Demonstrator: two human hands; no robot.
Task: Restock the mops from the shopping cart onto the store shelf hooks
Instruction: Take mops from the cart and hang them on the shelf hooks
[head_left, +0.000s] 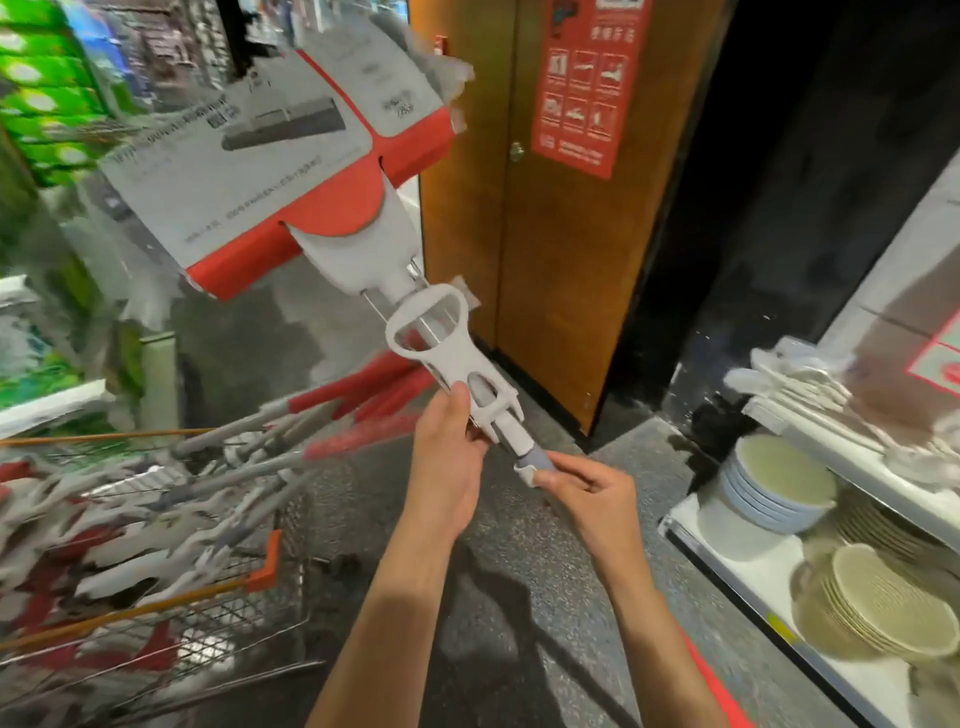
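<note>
Much of the left side is smeared by motion: the shopping cart shows its orange rim and wire mesh clearly enough, but the mops in the cart blur into a tangle of grey handles, red grips and white plastic, and how many lie there cannot be counted. The green packages at upper left are cut off by the edge and unreadable. The mop held up in the middle is sharper; its head sits in a grey and red cardboard sleeve, tilted up and to the left, well above the cart, with the far end of the sleeve frayed by blur. The left hand is wrapped around the white lever frame low on the shaft, thumb pressed against its side. The right hand pinches the grey end cap of the handle, fingers curled; its fingertips are probably closed on the cap, though part of the grip is hidden. To the right, stacked plates sit on a white shelf, whose lower end runs out of frame.
</note>
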